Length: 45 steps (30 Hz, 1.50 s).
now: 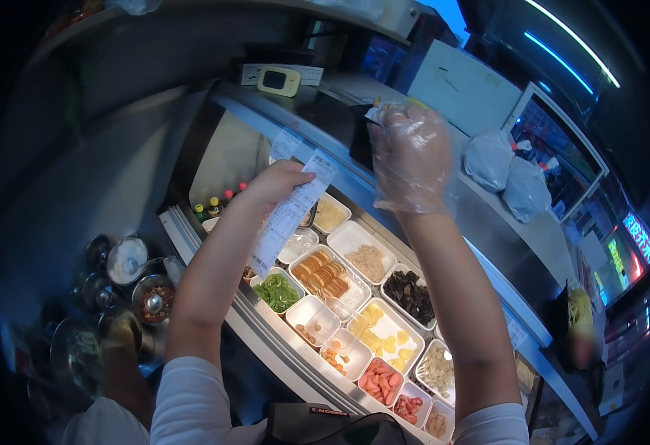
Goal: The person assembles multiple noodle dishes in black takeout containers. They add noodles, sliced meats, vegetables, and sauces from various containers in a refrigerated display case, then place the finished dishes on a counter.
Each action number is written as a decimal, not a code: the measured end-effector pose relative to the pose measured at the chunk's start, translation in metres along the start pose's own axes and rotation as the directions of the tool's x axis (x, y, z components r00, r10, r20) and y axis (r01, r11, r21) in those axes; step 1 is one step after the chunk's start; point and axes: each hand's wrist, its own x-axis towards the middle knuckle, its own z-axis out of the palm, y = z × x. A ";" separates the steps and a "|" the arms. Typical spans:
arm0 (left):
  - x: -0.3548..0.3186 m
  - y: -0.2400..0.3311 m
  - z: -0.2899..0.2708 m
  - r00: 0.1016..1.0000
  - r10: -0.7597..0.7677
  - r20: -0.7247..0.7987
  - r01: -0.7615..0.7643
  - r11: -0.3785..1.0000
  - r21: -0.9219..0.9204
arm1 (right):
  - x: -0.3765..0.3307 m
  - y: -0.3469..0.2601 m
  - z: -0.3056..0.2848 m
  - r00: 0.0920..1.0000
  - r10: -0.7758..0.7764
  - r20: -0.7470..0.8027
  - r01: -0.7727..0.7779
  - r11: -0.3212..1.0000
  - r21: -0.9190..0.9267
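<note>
My left hand (280,182) is closed on a long white printed receipt (291,211), pinched near its upper end. The slip hangs slanting down over the food trays. My right hand (412,148), in a clear plastic glove, is raised above the counter's far ledge with its fingers curled in. It is slightly blurred, beside a dark box-like thing (362,137) that it partly covers. Whatever lies within its fingers is hidden. Below my arms are white trays of green leaves (276,292), brown slices (321,274), black fungus (408,294), pale yellow slices (377,334) and small red sausages (380,380).
Two tied white bags (506,167) stand on the ledge at the right. A small cream-coloured device (279,81) sits at the back. Seasoning bowls (127,261) crowd the left, where another person's arm (126,356) reaches in. The metal counter edge (280,337) runs diagonally nearest me.
</note>
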 end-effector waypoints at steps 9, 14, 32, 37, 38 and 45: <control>0.006 0.000 0.003 0.994 0.073 -0.087 -0.060 0.988 0.141 | 0.021 -0.028 0.047 1.000 -0.002 -0.012 0.004 0.993 0.121; -0.026 -0.024 0.008 0.750 0.536 -0.387 -0.284 0.789 0.544 | -0.001 -0.018 -0.042 0.996 0.069 0.058 -0.074 0.993 0.089; -0.084 -0.068 0.358 0.706 -0.069 0.705 0.341 0.906 -0.253 | -0.240 0.151 -0.376 0.584 0.811 0.047 -0.812 0.582 0.039; -0.105 -0.069 0.383 0.676 -0.082 0.732 0.316 0.930 -0.187 | -0.252 0.138 -0.372 0.662 0.749 0.009 -0.743 0.655 0.142; -0.109 -0.065 0.383 0.692 -0.091 0.716 0.290 0.943 -0.161 | -0.252 0.138 -0.367 0.655 0.756 -0.009 -0.744 0.647 0.166; -0.106 -0.059 0.299 0.812 -0.036 0.582 0.135 0.983 -0.127 | -0.242 0.140 -0.340 0.757 0.653 -0.014 -0.643 0.748 0.161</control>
